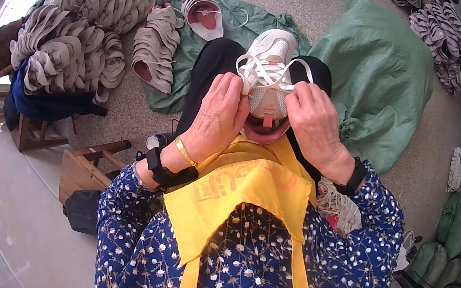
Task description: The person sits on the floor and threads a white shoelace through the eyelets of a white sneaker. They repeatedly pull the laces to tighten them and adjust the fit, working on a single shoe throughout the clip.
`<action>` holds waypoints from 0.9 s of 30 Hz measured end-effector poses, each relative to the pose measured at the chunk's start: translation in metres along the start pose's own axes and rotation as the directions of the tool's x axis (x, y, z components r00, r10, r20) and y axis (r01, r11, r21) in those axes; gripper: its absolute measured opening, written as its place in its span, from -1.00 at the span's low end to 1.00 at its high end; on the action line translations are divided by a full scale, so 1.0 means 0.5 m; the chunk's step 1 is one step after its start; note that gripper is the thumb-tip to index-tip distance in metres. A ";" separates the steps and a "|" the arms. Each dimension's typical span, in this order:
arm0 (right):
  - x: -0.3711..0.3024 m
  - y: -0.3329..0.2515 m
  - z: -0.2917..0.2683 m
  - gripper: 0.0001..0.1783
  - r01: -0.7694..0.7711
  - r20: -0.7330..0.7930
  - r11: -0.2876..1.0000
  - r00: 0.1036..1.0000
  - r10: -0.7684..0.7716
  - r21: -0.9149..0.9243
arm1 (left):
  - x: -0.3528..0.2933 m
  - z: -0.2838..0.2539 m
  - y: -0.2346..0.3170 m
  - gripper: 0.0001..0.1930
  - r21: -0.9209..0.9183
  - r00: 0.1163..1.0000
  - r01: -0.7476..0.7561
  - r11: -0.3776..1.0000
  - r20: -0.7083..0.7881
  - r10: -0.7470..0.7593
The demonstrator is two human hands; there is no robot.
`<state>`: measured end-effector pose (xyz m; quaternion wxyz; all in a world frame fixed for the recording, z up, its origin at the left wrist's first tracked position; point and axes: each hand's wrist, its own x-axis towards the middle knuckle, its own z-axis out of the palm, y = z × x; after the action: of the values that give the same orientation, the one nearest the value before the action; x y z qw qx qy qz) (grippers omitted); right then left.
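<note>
A white sneaker (274, 42) with a pink heel lining rests between my knees, its toe pointing away from me. White shoelaces (264, 76) cross over its tongue and rise in a loop on each side. My left hand (220, 113) is closed at the shoe's left side, with a lace pinched at the fingertips. On the right side, my right hand (315, 124) is closed too, its thumb and fingers on the other lace. The lace ends are hidden by the fingers. Under the shoe's heel lies my yellow apron (243, 176).
Stacked grey shoe uppers (89, 33) fill the left. Another row of uppers (158, 44) and a single white upper (219, 30) lie on green sacking (166, 95). A full green sack (377, 76) stands right of my knees. A wooden stool (83, 172) is at lower left.
</note>
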<state>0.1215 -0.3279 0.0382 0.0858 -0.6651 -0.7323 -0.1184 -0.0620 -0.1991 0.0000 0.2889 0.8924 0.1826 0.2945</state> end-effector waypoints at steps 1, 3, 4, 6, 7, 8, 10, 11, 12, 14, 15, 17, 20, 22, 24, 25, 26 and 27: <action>0.005 0.002 0.003 -0.88 0.043 -0.020 0.999 0.999 -0.043 -0.018 | 0.000 0.001 -0.001 -0.81 -0.004 1.000 -0.002 1.000 0.001 0.002; 0.005 0.001 0.014 -0.86 0.092 -0.115 0.996 0.989 -0.089 0.020 | -0.001 0.004 -0.002 -0.82 -0.015 1.000 -0.006 1.000 0.006 0.006; 0.004 0.000 0.018 -0.85 0.116 -0.161 0.993 0.981 -0.109 0.037 | -0.001 0.005 -0.002 -0.82 -0.018 1.000 -0.004 1.000 0.003 0.004; -0.002 -0.020 0.008 -0.84 0.118 -0.113 0.952 0.990 -0.089 0.283 | 0.000 0.005 0.000 -0.82 -0.023 1.000 -0.003 1.000 -0.002 0.003; -0.006 -0.033 0.003 -0.83 0.112 -0.089 0.909 0.993 -0.083 0.401 | 0.000 0.005 -0.002 -0.82 -0.030 1.000 0.002 1.000 -0.001 -0.002; -0.012 -0.048 0.007 -0.83 0.112 -0.088 0.865 0.993 -0.079 0.489 | -0.001 0.006 -0.003 -0.82 -0.037 1.000 0.007 0.999 0.000 -0.007; -0.019 -0.074 0.020 -0.83 0.116 -0.092 0.752 0.993 -0.074 0.649 | -0.001 0.005 -0.003 -0.81 -0.042 1.000 0.010 0.999 -0.004 -0.010; -0.016 -0.076 0.020 -0.84 0.144 -0.137 0.732 0.988 -0.070 0.666 | -0.002 0.006 -0.003 -0.81 -0.041 1.000 0.010 0.999 -0.009 -0.010; -0.015 -0.075 0.020 -0.84 0.083 -0.091 0.665 0.996 -0.023 0.742 | -0.002 0.005 -0.002 -0.81 -0.040 1.000 0.010 0.999 -0.014 -0.010; -0.013 -0.073 0.017 -0.85 -0.041 0.015 0.505 0.998 0.056 0.862 | -0.004 0.006 -0.003 -0.80 -0.040 1.000 0.019 0.999 -0.010 -0.020; -0.013 -0.073 0.015 -0.85 -0.131 0.107 0.416 0.991 0.080 0.900 | -0.006 0.005 -0.003 -0.79 -0.038 1.000 0.028 0.999 -0.011 -0.028; -0.013 -0.074 0.005 -0.85 -0.308 0.293 0.223 0.951 0.097 0.925 | -0.011 0.004 -0.005 -0.79 -0.048 0.999 0.037 0.998 -0.013 -0.038; 0.000 -0.065 -0.014 -0.88 -0.192 0.148 0.453 0.980 0.130 0.871 | -0.009 0.004 -0.009 -0.81 -0.073 0.999 0.047 0.996 -0.005 -0.048; 0.015 -0.067 0.005 -0.88 -0.198 0.052 0.588 0.965 0.256 0.784 | -0.009 0.004 -0.007 -0.82 -0.084 0.998 0.054 0.995 -0.003 -0.055; 0.031 -0.067 0.033 -0.88 -0.183 -0.046 0.698 0.954 0.296 0.692 | -0.011 0.005 -0.007 -0.82 -0.090 0.998 0.061 0.994 -0.008 -0.062; 0.037 -0.066 0.048 -0.87 -0.158 -0.089 0.745 0.956 0.279 0.649 | -0.009 0.006 -0.008 -0.82 -0.088 0.998 0.050 0.995 -0.021 -0.052; 0.042 -0.066 0.061 -0.85 -0.133 -0.130 0.788 0.957 0.260 0.601 | -0.007 0.009 -0.009 -0.82 -0.086 0.999 0.039 0.996 -0.034 -0.042; 0.046 -0.070 0.072 -0.87 -0.163 -0.104 0.805 0.958 0.268 0.570 | -0.007 0.010 -0.011 -0.81 -0.084 0.998 0.029 0.996 -0.046 -0.033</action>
<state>0.0854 -0.2987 0.0083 0.3534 -0.6770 -0.6436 0.0507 -0.0624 -0.1988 -0.0080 0.3260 0.8694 0.1906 0.3186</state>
